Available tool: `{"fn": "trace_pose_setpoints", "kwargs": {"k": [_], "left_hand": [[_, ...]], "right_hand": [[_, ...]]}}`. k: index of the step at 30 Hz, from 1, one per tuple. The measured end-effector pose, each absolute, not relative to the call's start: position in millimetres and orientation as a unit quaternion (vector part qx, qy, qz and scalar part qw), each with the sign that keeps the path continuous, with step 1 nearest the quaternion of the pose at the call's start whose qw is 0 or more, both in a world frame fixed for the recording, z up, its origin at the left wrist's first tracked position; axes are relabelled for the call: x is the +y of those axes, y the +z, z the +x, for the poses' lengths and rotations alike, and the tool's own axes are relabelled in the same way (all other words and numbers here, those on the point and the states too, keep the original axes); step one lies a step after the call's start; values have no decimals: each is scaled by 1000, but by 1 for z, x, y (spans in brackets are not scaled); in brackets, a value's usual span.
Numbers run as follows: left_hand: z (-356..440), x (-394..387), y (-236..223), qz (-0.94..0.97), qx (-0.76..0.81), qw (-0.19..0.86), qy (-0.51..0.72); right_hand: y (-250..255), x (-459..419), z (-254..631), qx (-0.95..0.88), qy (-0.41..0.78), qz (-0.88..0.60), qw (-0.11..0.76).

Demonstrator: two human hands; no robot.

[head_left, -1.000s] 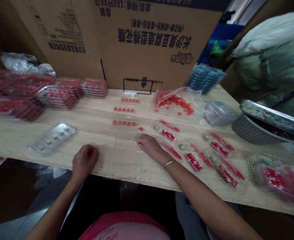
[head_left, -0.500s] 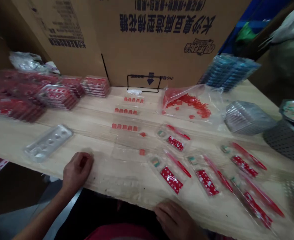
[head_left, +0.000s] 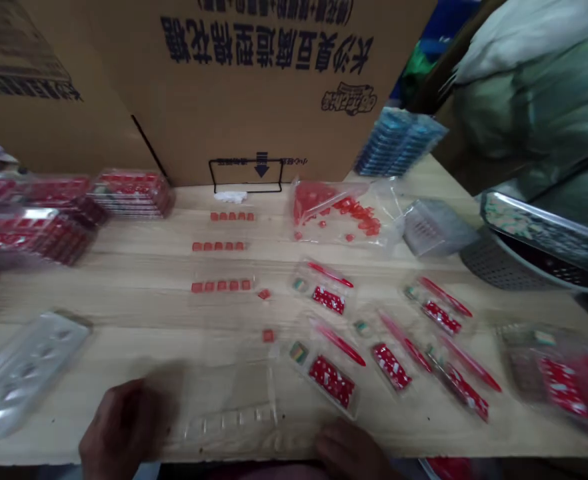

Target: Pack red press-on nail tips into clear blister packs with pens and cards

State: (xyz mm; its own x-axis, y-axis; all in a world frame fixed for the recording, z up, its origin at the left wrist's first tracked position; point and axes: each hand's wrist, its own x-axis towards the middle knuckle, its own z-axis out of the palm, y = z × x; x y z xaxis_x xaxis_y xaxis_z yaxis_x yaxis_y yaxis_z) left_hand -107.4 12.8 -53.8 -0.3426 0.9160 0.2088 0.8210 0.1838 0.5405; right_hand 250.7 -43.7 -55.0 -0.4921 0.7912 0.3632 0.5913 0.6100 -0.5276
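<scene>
My left hand (head_left: 119, 427) is curled at the table's near edge, left of a clear plastic tray (head_left: 231, 420). Its palm is hidden, so anything inside it cannot be made out. My right hand (head_left: 347, 450) rests at the near edge, blurred, fingers mostly hidden, below a clear pack (head_left: 331, 380) with a red dotted sachet and a red pen-like stick. In front of me lie clear trays bearing rows of small red pieces (head_left: 220, 286). Two loose red pieces, one upper (head_left: 264, 293) and one lower (head_left: 268, 336), lie at the right of the trays.
Stacks of red packs (head_left: 131, 193) stand left; a moulded tray (head_left: 29, 373) lies nearer. A large carton (head_left: 254, 120) backs the table. Right are a bag of red pieces (head_left: 314, 200), more filled packs, stacked clear trays (head_left: 437, 230), blue packs (head_left: 399, 143) and a grey basket (head_left: 494, 260).
The view has swung right and closer to the table, so the left stacks slide out of frame. My left hand sits lower in the picture, still curled. The laid-out pieces appear unmoved.
</scene>
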Motion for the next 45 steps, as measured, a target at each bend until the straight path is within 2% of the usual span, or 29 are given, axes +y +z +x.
{"fn": "trace_pose_setpoints", "kwargs": {"k": [3,7,9,12,14,16,21,26,31,36,39,42,45], "left_hand": [[-105,17,-47,504,772,122,367],[-86,9,-23,386,731,185,531],[-73,-6,-9,324,679,356,554],[-51,-37,7,218,574,611,499],[-37,-57,11,172,515,697,469],[-27,-70,10,161,472,733,463],[-10,-79,-2,215,445,738,460],[4,-81,-11,318,481,710,404],[10,-82,-13,390,543,611,424],[4,-77,-20,311,520,711,357],[6,-76,-20,294,522,702,385],[9,-71,-16,353,525,669,389],[5,-59,-14,427,573,574,401]], "right_hand": [[-50,-47,248,-831,145,-437,311],[-58,-52,248,-817,171,-448,322],[-58,-52,245,-811,192,-443,331],[-45,-50,228,-773,246,-461,359],[-30,-52,208,-751,301,-454,373],[-14,-55,185,-746,349,-425,375],[6,-57,148,-733,432,-409,329],[-7,-55,152,-696,491,-451,268],[-20,-63,159,-622,517,-507,298],[-19,-63,165,-565,616,-450,315],[-19,-63,167,-518,678,-418,310],[-21,-57,172,-545,646,-417,335],[-25,-38,180,-672,495,-422,355]]}}
